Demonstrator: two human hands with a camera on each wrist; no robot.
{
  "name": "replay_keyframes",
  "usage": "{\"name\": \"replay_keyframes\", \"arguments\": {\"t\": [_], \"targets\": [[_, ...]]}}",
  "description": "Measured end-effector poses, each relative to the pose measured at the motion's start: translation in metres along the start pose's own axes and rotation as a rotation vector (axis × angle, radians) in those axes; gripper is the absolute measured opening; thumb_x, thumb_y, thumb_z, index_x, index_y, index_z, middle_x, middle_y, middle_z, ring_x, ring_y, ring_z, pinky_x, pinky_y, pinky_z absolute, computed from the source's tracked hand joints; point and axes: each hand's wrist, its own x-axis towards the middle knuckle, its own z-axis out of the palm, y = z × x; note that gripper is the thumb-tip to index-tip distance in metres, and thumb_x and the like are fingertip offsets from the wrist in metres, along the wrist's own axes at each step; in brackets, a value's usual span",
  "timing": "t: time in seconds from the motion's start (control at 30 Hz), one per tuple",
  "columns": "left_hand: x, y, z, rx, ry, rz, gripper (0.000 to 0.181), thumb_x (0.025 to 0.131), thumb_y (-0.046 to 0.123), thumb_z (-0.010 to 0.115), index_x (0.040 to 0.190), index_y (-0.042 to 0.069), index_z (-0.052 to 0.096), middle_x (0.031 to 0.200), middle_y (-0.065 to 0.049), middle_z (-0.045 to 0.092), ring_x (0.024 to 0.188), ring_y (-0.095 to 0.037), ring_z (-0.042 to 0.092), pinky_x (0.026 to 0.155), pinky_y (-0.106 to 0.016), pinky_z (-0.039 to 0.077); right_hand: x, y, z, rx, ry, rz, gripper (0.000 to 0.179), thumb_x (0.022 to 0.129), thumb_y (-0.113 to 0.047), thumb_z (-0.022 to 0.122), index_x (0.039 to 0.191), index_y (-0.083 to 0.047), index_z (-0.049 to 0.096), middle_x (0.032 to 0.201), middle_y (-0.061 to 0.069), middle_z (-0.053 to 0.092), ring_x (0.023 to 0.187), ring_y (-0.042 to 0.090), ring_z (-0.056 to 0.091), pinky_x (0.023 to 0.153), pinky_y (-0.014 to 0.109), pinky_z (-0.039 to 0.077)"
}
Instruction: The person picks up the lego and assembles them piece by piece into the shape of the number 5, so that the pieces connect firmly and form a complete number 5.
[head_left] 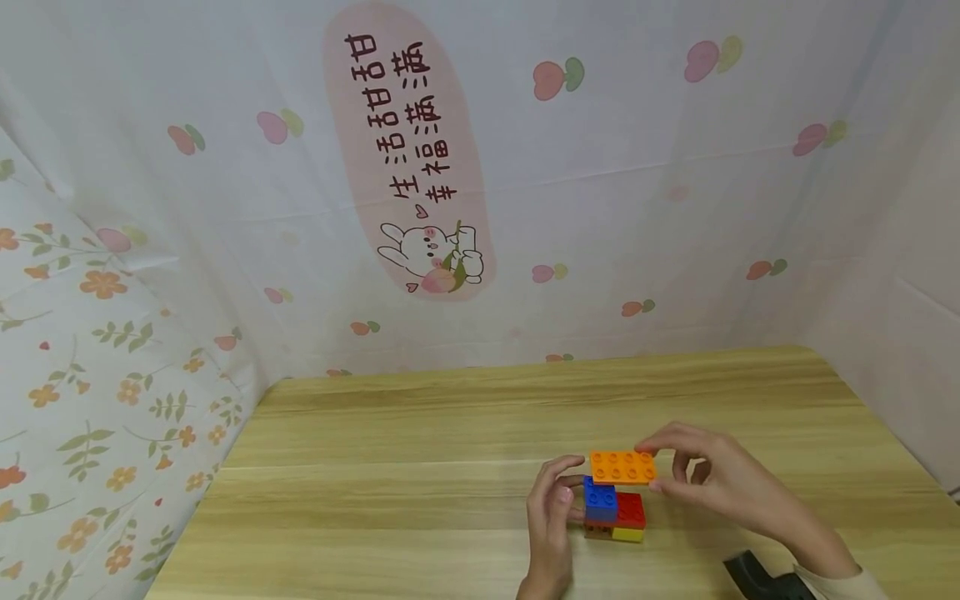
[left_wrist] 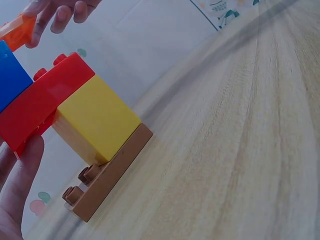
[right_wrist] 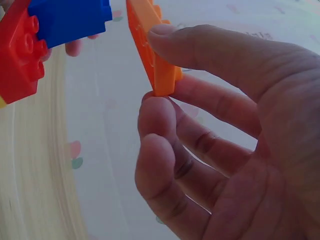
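Observation:
My right hand (head_left: 720,479) pinches a flat orange toy building brick (head_left: 622,467) by its right end, between thumb and fingertips. The orange brick is just above a blue brick (head_left: 600,500); a gap shows between them in the right wrist view. The blue brick sits on the left part of a red brick (left_wrist: 50,95). Under the red one is a yellow brick (left_wrist: 100,117), standing on a thin brown brick (left_wrist: 117,172) on the table. My left hand (head_left: 550,525) is at the stack's left side, its loosely bent fingertips touching the overhanging end of the red brick.
The stack stands on a wood-grain table (head_left: 375,483) near its front. Behind the table hangs a pale printed curtain (head_left: 637,208), with a flowered cloth (head_left: 97,375) at the left. A black strap-like piece (head_left: 761,577) shows by the right wrist.

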Motion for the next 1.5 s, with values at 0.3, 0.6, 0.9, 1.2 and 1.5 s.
{"name": "replay_keyframes", "arguments": {"t": [0.3, 0.6, 0.9, 1.2, 1.5], "targets": [[0.004, 0.017, 0.003, -0.02, -0.039, 0.067, 0.037, 0.09, -0.009, 0.03, 0.119, -0.004, 0.054, 0.115, -0.023, 0.052, 0.094, -0.024, 0.06, 0.051, -0.037, 0.053, 0.0, -0.005, 0.001, 0.03, -0.068, -0.011, 0.029, 0.078, -0.02, 0.075, 0.105, -0.017, 0.066, 0.099, -0.006, 0.06, 0.062, 0.003, 0.05, 0.045, 0.021, 0.044], [0.005, 0.023, 0.004, -0.015, -0.057, 0.017, 0.033, 0.094, -0.006, 0.032, 0.118, -0.005, 0.055, 0.113, -0.023, 0.053, 0.09, -0.016, 0.06, 0.051, -0.031, 0.051, 0.0, -0.004, 0.005, 0.045, -0.09, -0.036, 0.029, 0.078, -0.02, 0.075, 0.105, -0.015, 0.066, 0.098, -0.007, 0.061, 0.063, 0.002, 0.05, 0.045, 0.022, 0.044], [0.004, 0.018, 0.004, -0.075, -0.084, -0.064, 0.032, 0.097, 0.001, 0.033, 0.119, -0.002, 0.056, 0.116, -0.019, 0.053, 0.09, -0.015, 0.059, 0.056, -0.033, 0.054, -0.002, -0.001, 0.005, 0.047, -0.11, -0.046, 0.03, 0.076, -0.017, 0.077, 0.103, -0.012, 0.066, 0.096, -0.004, 0.061, 0.062, 0.003, 0.049, 0.045, 0.021, 0.043], [0.001, -0.001, 0.004, -0.118, -0.099, -0.062, 0.028, 0.096, 0.006, 0.04, 0.11, -0.002, 0.062, 0.105, -0.01, 0.061, 0.092, -0.016, 0.058, 0.079, -0.03, 0.05, -0.001, -0.003, 0.005, 0.036, -0.127, -0.053, 0.028, 0.075, -0.021, 0.078, 0.099, -0.015, 0.066, 0.093, -0.007, 0.061, 0.055, -0.001, 0.043, 0.042, 0.018, 0.038], [0.002, 0.0, 0.004, -0.079, -0.072, -0.045, 0.029, 0.093, 0.011, 0.042, 0.107, -0.001, 0.065, 0.099, -0.009, 0.064, 0.089, -0.016, 0.059, 0.077, -0.03, 0.051, -0.001, -0.004, 0.006, 0.046, -0.115, -0.039, 0.027, 0.075, -0.025, 0.078, 0.098, -0.016, 0.068, 0.092, -0.01, 0.061, 0.054, -0.001, 0.043, 0.042, 0.018, 0.038]]}}
